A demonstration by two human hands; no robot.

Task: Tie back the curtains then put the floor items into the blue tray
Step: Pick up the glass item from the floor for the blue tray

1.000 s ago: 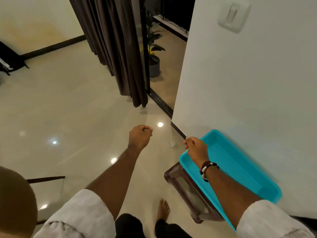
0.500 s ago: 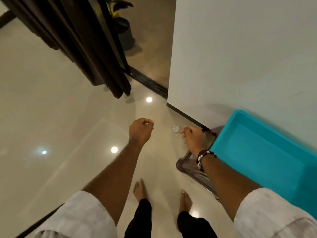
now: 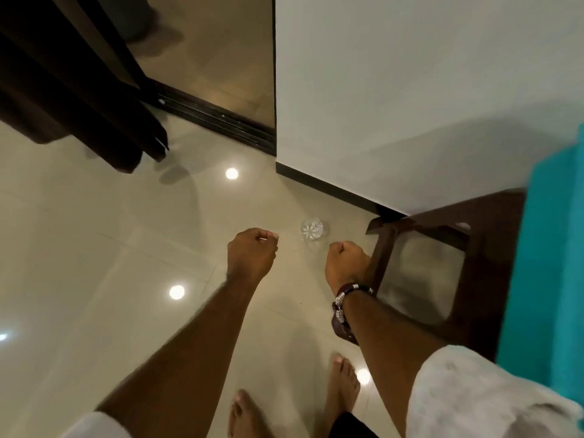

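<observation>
On the left, the dark curtain (image 3: 79, 90) hangs down. Both hands, left hand (image 3: 251, 252) and right hand (image 3: 346, 263), are curled into fists, holding nothing. Between them a small clear glass (image 3: 313, 229) sits on the floor (image 3: 94, 248). The blue tray (image 3: 550, 263) rests on a brown stool (image 3: 486, 248).

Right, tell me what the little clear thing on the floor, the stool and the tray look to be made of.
Clear glass tumbler: transparent, with a cut star pattern in its base; looks like glass, though clear plastic is possible.
Brown stool: dark, smooth, slightly glossy, with moulded-looking legs; probably plastic, perhaps lacquered wood.
Blue tray: uniform turquoise, matte-smooth; most likely plastic. It is blurred here, so finish is uncertain.
</observation>
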